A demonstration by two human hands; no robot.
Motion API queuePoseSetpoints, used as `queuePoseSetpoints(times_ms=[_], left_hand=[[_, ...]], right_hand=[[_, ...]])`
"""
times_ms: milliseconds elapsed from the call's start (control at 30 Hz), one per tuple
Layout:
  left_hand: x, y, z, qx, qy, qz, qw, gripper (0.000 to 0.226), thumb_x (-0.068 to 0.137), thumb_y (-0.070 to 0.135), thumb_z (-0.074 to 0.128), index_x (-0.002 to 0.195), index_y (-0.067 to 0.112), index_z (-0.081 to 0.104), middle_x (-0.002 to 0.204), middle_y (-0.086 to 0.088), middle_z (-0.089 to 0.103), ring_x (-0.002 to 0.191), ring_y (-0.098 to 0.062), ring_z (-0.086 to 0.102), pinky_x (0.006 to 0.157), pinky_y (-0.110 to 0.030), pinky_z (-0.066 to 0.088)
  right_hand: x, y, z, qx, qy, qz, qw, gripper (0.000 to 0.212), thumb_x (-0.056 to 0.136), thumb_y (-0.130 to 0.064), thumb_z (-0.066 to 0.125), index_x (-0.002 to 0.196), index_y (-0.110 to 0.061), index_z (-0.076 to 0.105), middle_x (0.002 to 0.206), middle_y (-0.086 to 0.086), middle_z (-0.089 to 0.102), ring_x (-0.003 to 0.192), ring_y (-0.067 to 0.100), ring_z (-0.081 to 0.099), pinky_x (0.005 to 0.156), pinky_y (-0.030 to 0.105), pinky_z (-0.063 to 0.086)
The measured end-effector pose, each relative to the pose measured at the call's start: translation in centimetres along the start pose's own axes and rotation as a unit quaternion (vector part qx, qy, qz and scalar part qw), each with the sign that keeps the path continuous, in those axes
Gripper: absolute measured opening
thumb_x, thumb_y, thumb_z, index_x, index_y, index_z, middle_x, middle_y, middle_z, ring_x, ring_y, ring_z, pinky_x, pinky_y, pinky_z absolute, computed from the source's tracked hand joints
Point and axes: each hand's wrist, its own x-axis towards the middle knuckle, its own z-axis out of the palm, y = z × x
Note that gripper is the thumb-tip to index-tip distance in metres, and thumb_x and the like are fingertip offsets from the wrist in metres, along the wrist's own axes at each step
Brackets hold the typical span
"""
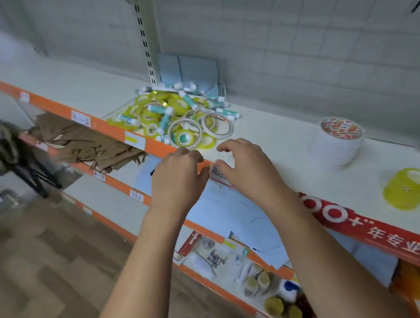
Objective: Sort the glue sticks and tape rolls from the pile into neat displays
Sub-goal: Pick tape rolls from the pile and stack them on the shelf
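The sorting looks barely begun, and the step in hand is reaching for the next item. The pile (173, 113) is lying on the white shelf (279, 136), far and slightly left of the hands, with teal-and-white glue sticks (190, 101) tangled over and under yellow and white tape rolls (217, 124).

The left hand (177, 177) and the right hand (246, 170) are hovering side by side over the near edge of the shelf, just short of the pile. Both are grasping nothing, with fingers loosely curled.

To the right, well apart from the pile, a stack of white tape (339, 140) and a stack of yellow tape (409, 187) are standing upright, seemingly the start of the displays.

The next move is probably calling for picking the nearest loose rolls off the pile's near side and carrying them right to the matching stack. The sticks are lying across the rolls, so lifting a roll carelessly is likely to send sticks rolling toward the orange edge (112, 130).

Blue-grey boards (186, 70) are leaning against the back wall behind the pile. Brown paper bags (85, 141) are sitting on the lower shelf to the left, and a red banner (366, 222) is hanging along the near right.
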Motion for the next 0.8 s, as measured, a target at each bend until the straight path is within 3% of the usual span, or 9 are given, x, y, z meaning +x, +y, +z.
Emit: queuePoseSetpoints(times_ms=[367,567,700,800], left_hand=[[7.2,-3.0,2.9,0.0,-0.033,-0.033,0.999,0.044,0.089,0.035,0.061,0.128,0.017,0.056,0.127,-0.007,0.054,0.112,-0.031,0.052,0.086,-0.039,0.046],[11.2,-4.3,4.5,0.014,-0.063,-0.022,0.998,0.065,0.084,0.039,0.066,0.141,0.02,0.043,0.149,-0.013,0.035,0.136,-0.033,0.033,0.107,-0.043,0.034],[12.7,-5.4,5.4,0.029,-0.091,0.009,0.995,0.072,0.082,0.041,0.07,0.145,0.022,0.04,0.154,-0.018,0.026,0.143,-0.034,0.024,0.111,-0.045,0.028],[13.4,-6.2,5.8,0.048,-0.092,0.023,0.994,0.066,0.081,0.043,0.07,0.139,0.022,0.047,0.151,-0.014,0.032,0.139,-0.034,0.029,0.109,-0.048,0.028]], right_hand=[[7.5,1.1,2.1,-0.005,-0.014,0.024,1.0,0.033,0.091,-0.034,0.06,0.122,-0.023,0.062,0.123,0.001,0.058,0.116,0.024,0.053,0.094,0.041,0.048],[10.5,2.2,3.1,-0.013,-0.03,0.056,0.998,0.042,0.089,-0.037,0.061,0.129,-0.023,0.057,0.129,0.004,0.052,0.117,0.029,0.05,0.095,0.04,0.046],[11.8,2.7,4.0,-0.024,-0.035,0.091,0.995,0.052,0.089,-0.039,0.06,0.137,-0.023,0.049,0.134,0.007,0.046,0.119,0.033,0.045,0.1,0.041,0.042],[13.1,2.7,4.7,-0.006,-0.026,0.119,0.993,0.056,0.088,-0.042,0.06,0.139,-0.025,0.046,0.136,0.01,0.046,0.121,0.035,0.044,0.103,0.042,0.038]])
